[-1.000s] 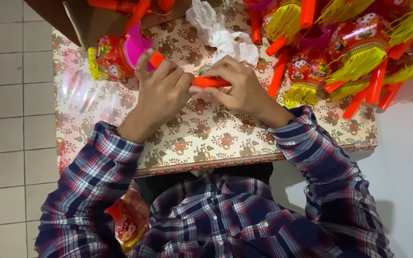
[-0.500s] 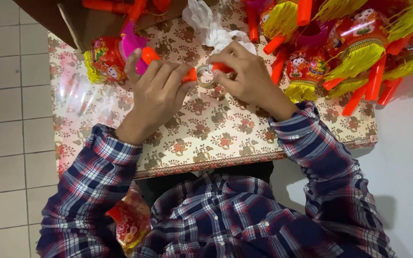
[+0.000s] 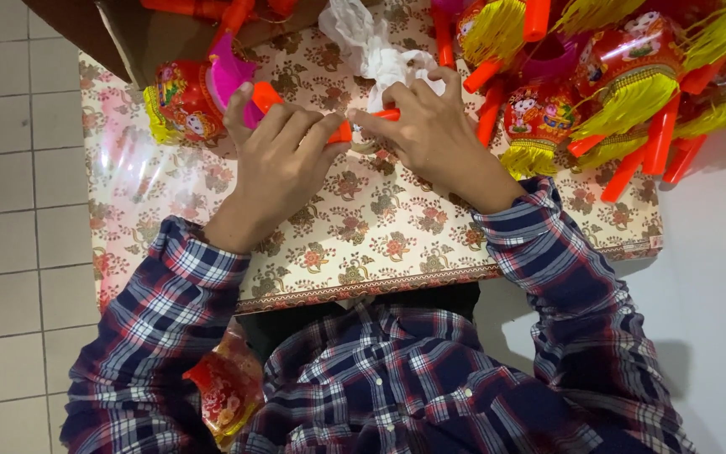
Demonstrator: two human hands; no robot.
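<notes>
Orange plastic stick (image 3: 342,128) at frame's upper centre, over the floral tabletop (image 3: 363,235); my left hand (image 3: 283,168) curled round one end, right hand (image 3: 434,134) pinching the other. Tasselled lanterns (image 3: 623,76) upper right.

A surface (image 3: 363,235) covered in glossy floral-patterned cloth stands over a pale tiled floor (image 3: 10,252); a white wall (image 3: 716,277) lies along its right edge
</notes>
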